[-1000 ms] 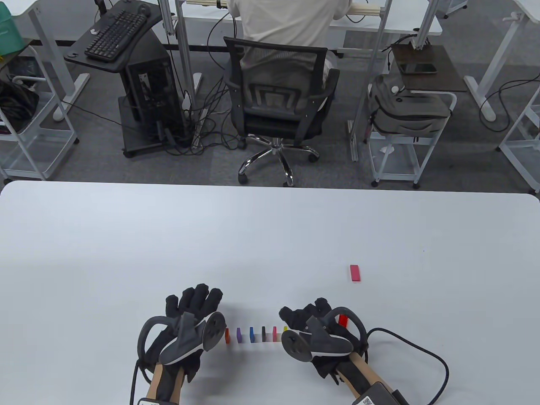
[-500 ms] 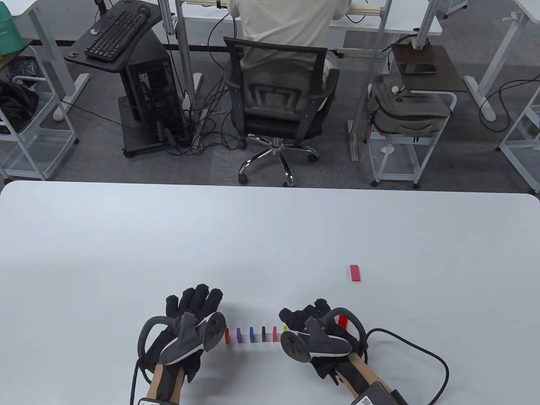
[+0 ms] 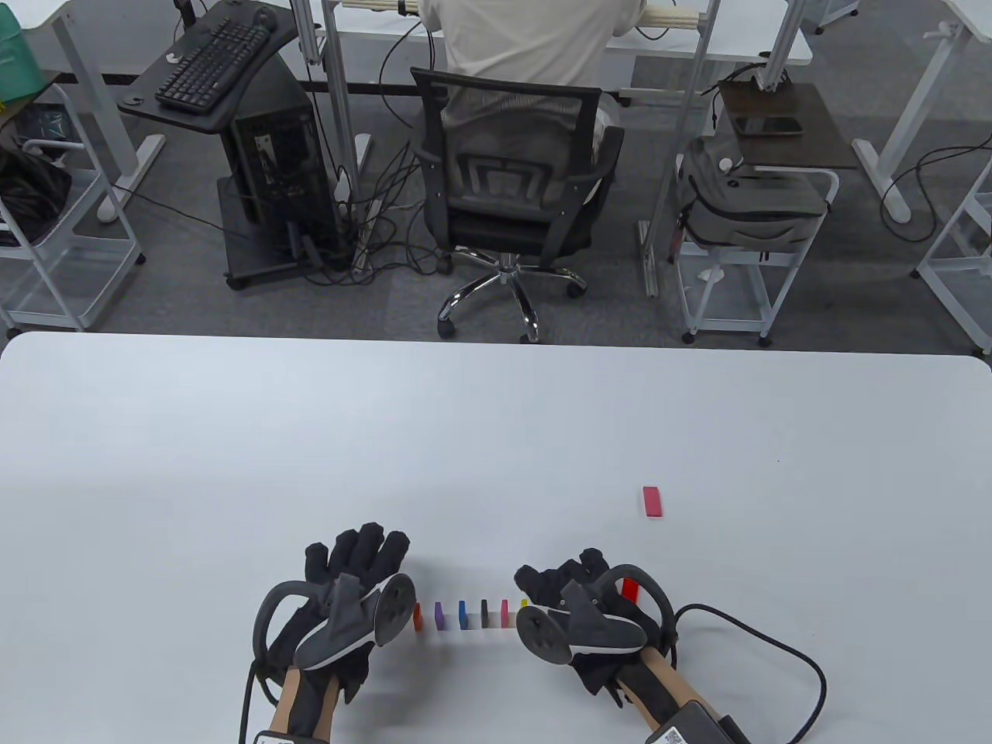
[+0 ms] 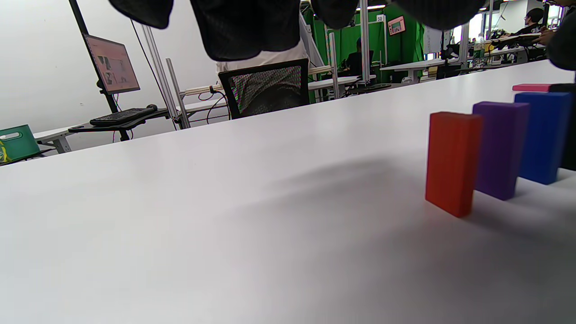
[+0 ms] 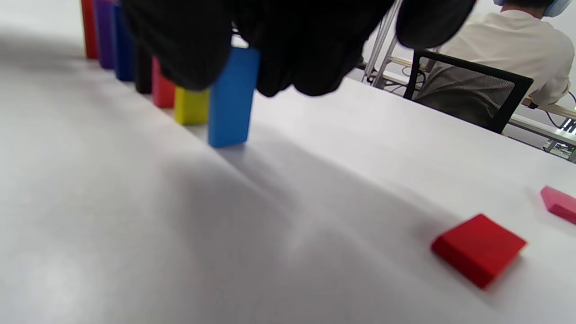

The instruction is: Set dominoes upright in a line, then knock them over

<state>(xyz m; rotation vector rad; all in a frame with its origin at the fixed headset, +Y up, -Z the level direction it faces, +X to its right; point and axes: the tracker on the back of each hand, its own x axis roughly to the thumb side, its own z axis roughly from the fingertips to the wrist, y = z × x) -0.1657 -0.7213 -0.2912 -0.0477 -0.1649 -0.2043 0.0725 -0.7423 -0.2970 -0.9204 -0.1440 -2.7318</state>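
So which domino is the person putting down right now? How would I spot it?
Find the row of upright coloured dominoes on the white table, between the two gloved hands. Go to its end under the right hand. There stands the light blue domino, beside the yellow domino; it alone has black fingers on its top.

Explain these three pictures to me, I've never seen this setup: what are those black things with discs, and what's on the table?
Those are a person's left hand and right hand in black sensor gloves, each with a tracker strapped on its back. One camera looks down at the white table; two more sit at the wrists, low over the table. Between the hands stands a row of dominoes. The right hand's fingers grip the top of a light blue domino at the row's end. A red domino and a pink domino lie flat. The left hand holds nothing.
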